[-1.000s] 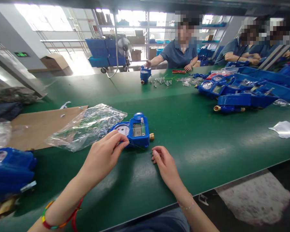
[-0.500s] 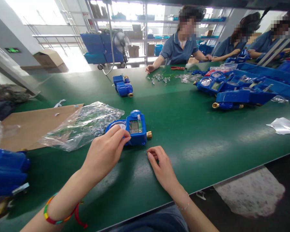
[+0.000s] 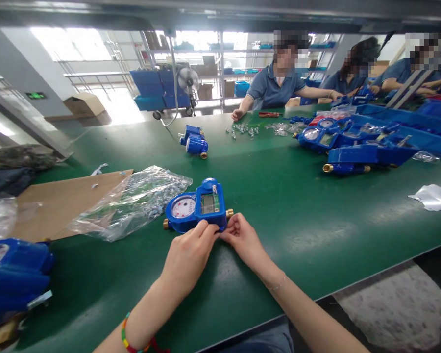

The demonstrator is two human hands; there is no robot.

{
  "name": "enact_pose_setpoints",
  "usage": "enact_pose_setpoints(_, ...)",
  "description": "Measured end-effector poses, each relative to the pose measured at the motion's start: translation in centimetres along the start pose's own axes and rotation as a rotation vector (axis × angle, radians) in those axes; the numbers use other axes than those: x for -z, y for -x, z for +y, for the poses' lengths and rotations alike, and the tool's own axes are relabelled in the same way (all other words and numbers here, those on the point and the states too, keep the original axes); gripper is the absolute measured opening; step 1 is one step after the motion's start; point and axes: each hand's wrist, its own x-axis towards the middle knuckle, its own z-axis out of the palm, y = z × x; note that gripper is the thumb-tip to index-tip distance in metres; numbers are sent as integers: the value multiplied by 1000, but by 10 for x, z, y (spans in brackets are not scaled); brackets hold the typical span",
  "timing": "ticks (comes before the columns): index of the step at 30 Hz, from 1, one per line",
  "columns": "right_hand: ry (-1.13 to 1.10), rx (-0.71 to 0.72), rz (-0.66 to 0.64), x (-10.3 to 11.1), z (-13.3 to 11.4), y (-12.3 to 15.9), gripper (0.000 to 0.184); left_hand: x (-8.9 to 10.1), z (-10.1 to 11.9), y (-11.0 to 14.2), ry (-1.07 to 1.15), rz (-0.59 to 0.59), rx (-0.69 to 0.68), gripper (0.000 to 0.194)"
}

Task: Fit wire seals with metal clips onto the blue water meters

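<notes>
A blue water meter [image 3: 196, 208] with a round dial, a small screen and brass ends lies on the green table [image 3: 297, 211] in front of me. My left hand [image 3: 189, 255] and my right hand [image 3: 242, 240] meet at its near edge, fingertips pinched together against the housing below the screen. Whatever small thing sits between the fingertips is too fine to make out. A clear plastic bag [image 3: 132, 201] of small metal parts lies just left of the meter, touching it.
A cardboard sheet [image 3: 59, 196] lies under the bag. Another blue meter [image 3: 11, 274] is at my near left, one more [image 3: 194, 142] mid-table. Blue trays of meters [image 3: 356, 142] fill the right. A co-worker [image 3: 279, 83] sits opposite by loose parts [image 3: 242, 130]. White foil [image 3: 431, 196] lies far right.
My left hand slid off the dial to the meter's near edge. My right hand moved up from the bare table to meet it. The meter on the far side moved away from the co-worker.
</notes>
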Motion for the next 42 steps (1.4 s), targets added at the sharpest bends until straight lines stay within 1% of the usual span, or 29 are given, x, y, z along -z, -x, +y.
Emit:
enact_pose_setpoints(2, 174, 42, -22, 19, 0, 0, 13, -2, -5, 9, 129, -66, 109, 24)
enact_pose_setpoints(4, 274, 74, -21, 40, 0, 6, 17, 0, -13, 20, 288, -110, 184, 23)
enact_pose_setpoints(6, 314, 68, -28, 55, -2, 16, 20, 2, -21, 31, 464, -97, 225, 24)
enact_pose_setpoints(7, 298, 33, -56, 58, -4, 22, 18, 2, -25, 36, 543, -72, 249, 24)
enact_pose_setpoints(8, 231, -34, -107, 58, -7, 29, 15, 2, -27, 41, 605, -46, 284, 24)
enact_pose_setpoints(9, 106, -128, -178, 54, -10, 36, 10, 1, -28, 45, 655, -25, 330, 24)
enact_pose_setpoints(10, -70, -239, -258, 48, -13, 43, 7, 0, -27, 48, 701, -11, 387, 23)
enact_pose_setpoints(12, -463, -432, -382, 31, -18, 55, 18, -5, -23, 54, 828, -4, 500, 25)
enact_pose_setpoints(13, -621, -482, -397, 21, -19, 60, 23, -8, -19, 56, 913, -10, 554, 28)
enact_pose_setpoints(14, -735, -499, -377, 11, -19, 63, 27, -12, -15, 58, 1009, -22, 599, 29)
enact_pose_setpoints(16, -839, -463, -277, -7, -17, 67, 30, -18, -6, 61, 1215, -68, 649, 27)
enact_pose_setpoints(19, -831, -360, -119, -25, -12, 68, 27, -25, 5, 63, 1503, -175, 669, 22)
enact_pose_setpoints(20, -805, -329, -78, -28, -11, 68, 26, -26, 8, 64, 1582, -189, 672, 22)
enact_pose_setpoints(21, -772, -301, -38, -30, -10, 68, 24, -27, 10, 64, 1644, -176, 683, 21)
enact_pose_setpoints(22, -736, -277, 0, -31, -10, 68, 23, -27, 12, 65, 1687, -136, 702, 20)
enact_pose_setpoints(25, -664, -238, 68, -31, -11, 69, 22, -25, 15, 66, 1739, 62, 772, 15)
enact_pose_setpoints(26, -661, -235, 71, -30, -12, 69, 22, -25, 15, 67, 1751, 109, 788, 15)
enact_pose_setpoints(27, -665, -236, 69, -30, -12, 69, 22, -25, 15, 67, 1766, 129, 800, 15)
enact_pose_setpoints(32, -662, -225, 57, -29, -10, 68, 21, -28, 17, 68, 1830, 90, 849, 19)
enact_pose_setpoints(42, -633, -215, 62, -31, -6, 68, 21, -30, 19, 68, 1802, 95, 869, 24)
